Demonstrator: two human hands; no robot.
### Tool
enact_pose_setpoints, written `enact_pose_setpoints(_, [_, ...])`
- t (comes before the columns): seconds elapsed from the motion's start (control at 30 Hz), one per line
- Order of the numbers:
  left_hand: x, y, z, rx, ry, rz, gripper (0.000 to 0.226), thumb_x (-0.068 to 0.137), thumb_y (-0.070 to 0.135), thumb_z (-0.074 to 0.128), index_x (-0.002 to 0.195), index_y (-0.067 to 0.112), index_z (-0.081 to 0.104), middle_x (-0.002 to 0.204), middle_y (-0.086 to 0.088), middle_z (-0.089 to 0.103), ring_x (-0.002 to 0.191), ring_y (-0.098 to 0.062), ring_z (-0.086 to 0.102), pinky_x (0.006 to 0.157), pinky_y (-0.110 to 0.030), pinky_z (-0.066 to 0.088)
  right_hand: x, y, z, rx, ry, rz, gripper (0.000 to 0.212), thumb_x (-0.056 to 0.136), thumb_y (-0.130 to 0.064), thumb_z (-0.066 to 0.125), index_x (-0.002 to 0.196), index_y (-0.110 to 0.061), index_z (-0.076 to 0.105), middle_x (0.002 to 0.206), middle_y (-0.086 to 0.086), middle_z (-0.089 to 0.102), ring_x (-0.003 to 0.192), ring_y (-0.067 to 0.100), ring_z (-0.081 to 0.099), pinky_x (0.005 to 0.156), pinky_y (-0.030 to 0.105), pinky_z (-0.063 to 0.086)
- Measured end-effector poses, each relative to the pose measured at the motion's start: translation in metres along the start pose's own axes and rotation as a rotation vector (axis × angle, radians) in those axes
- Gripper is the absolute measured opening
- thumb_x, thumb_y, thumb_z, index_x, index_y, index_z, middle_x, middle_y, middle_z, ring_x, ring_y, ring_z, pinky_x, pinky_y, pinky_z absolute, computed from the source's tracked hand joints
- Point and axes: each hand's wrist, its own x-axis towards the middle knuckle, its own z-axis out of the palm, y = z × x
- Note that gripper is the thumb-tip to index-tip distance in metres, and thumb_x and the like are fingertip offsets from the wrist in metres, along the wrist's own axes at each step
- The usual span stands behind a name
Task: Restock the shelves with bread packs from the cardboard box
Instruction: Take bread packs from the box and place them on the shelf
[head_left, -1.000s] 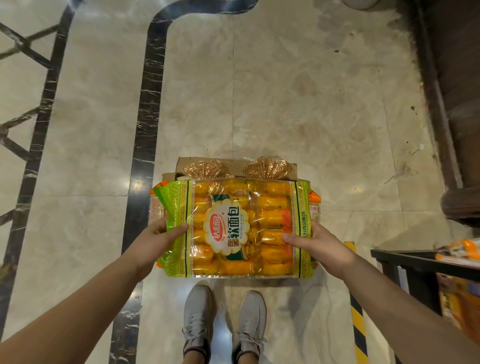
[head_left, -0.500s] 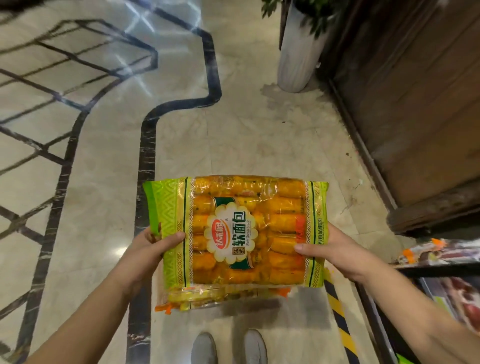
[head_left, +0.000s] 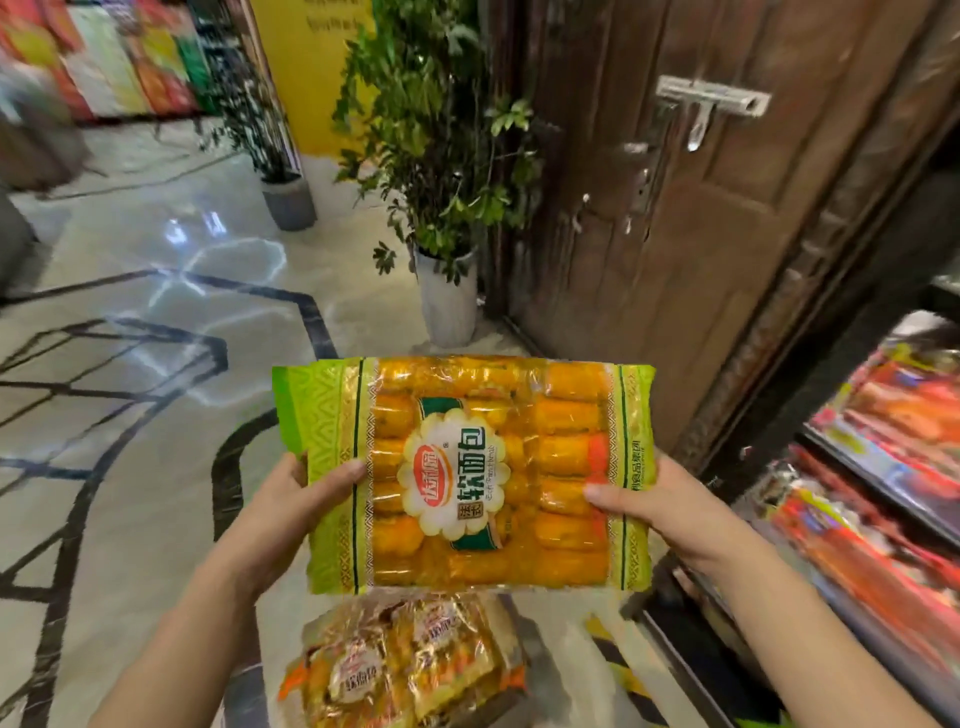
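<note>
Holding the bread pack (head_left: 462, 478) at centre frame by its green side edges, with left hand (head_left: 280, 499) and right hand (head_left: 660, 514) both gripping it, judging it light, soft, crushable and slippery.

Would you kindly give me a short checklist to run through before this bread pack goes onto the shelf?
1. Two-handed grip: left hand and right hand each hold a side edge of the bread pack, thumbs on its front: ok.
2. Pack orientation: held roughly flat, label up: ok.
3. Wrapper intact: the front shows no tear, the back is hidden: cannot tell.
4. Free slot on the shelves at the right: blurred, apparently stocked: cannot tell.
5. Way to the shelves: nothing visible between them and the pack: ok.
6. Stock left to place: other packs lie below the held one: ok.
</note>
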Motion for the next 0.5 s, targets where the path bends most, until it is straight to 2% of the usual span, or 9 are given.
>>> enact_pose_setpoints(0.03, [0.001, 0.004, 0.007, 0.013, -0.027, 0.024, 0.110, 0.032, 0.066, 0.095, 0.124, 0.016, 0.059, 0.102, -0.001, 0.080, 0.088, -0.014, 0.078, 0.070, -0.028, 0.060, -0.012, -0.005, -0.006, 0.000, 0.023, -0.010, 0.067, 0.081, -0.012, 0.080, 0.140, -0.025, 0.054, 0.127, 0.004, 0.073, 0.119, 0.028, 0.069, 0.101, 0.052, 0.054])
enact_pose_setpoints(0.1, [0.001, 0.014, 0.024, 0.036, -0.070, 0.062, 0.111, 0.023, 0.073, 0.092, 0.116, 0.021, 0.061, 0.099, 0.005, 0.080, 0.089, -0.016, 0.077, 0.070, -0.027, 0.060, -0.039, -0.011, -0.017, -0.008, 0.086, -0.029, 0.071, 0.081, -0.018, 0.085, 0.142, -0.029, 0.052, 0.131, 0.003, 0.071, 0.121, 0.027, 0.068, 0.103, 0.055, 0.052])
enact_pose_setpoints(0.2, [-0.001, 0.029, 0.049, 0.025, -0.175, 0.109, 0.091, 0.034, 0.062, 0.096, 0.109, 0.025, 0.059, 0.093, 0.011, 0.080, 0.093, -0.020, 0.076, 0.074, -0.034, 0.057, -0.082, -0.016, -0.024, -0.015, 0.198, -0.050, 0.080, 0.073, -0.034, 0.092, 0.142, -0.037, 0.051, 0.134, -0.001, 0.069, 0.123, 0.024, 0.066, 0.105, 0.058, 0.050])
enact_pose_setpoints(0.27, [0.000, 0.038, 0.063, 0.036, -0.263, 0.136, 0.095, 0.028, 0.063, 0.096, 0.106, 0.024, 0.059, 0.093, 0.005, 0.080, 0.084, -0.013, 0.077, 0.072, -0.034, 0.059, -0.110, -0.018, -0.024, -0.013, 0.293, -0.065, 0.078, 0.074, -0.031, 0.091, 0.141, -0.036, 0.052, 0.132, -0.001, 0.070, 0.122, 0.023, 0.067, 0.106, 0.058, 0.050])
enact_pose_setpoints(0.33, [-0.002, 0.046, 0.075, 0.042, -0.356, 0.156, 0.089, 0.030, 0.058, 0.097, 0.101, 0.021, 0.058, 0.092, -0.002, 0.079, 0.073, -0.005, 0.076, 0.063, -0.028, 0.060, -0.141, -0.020, -0.019, -0.017, 0.378, -0.076, 0.079, 0.074, -0.031, 0.092, 0.142, -0.034, 0.051, 0.132, -0.001, 0.070, 0.122, 0.024, 0.067, 0.106, 0.058, 0.049])
enact_pose_setpoints(0.43, [-0.004, 0.048, 0.086, 0.062, -0.502, 0.184, 0.110, 0.014, 0.071, 0.093, 0.106, 0.019, 0.062, 0.091, 0.006, 0.080, 0.078, -0.010, 0.077, 0.058, -0.022, 0.060, -0.190, -0.018, 0.001, -0.034, 0.525, -0.072, 0.081, 0.069, -0.036, 0.094, 0.140, -0.033, 0.054, 0.129, -0.003, 0.072, 0.119, 0.021, 0.069, 0.106, 0.056, 0.050])
enact_pose_setpoints(0.5, [-0.008, 0.045, 0.091, 0.067, -0.592, 0.191, 0.112, 0.013, 0.073, 0.092, 0.107, 0.019, 0.063, 0.094, 0.007, 0.080, 0.080, -0.012, 0.077, 0.061, -0.025, 0.062, -0.224, -0.011, 0.022, -0.008, 0.623, -0.063, 0.069, 0.077, -0.026, 0.089, 0.137, -0.032, 0.056, 0.124, -0.005, 0.074, 0.115, 0.017, 0.071, 0.104, 0.051, 0.053])
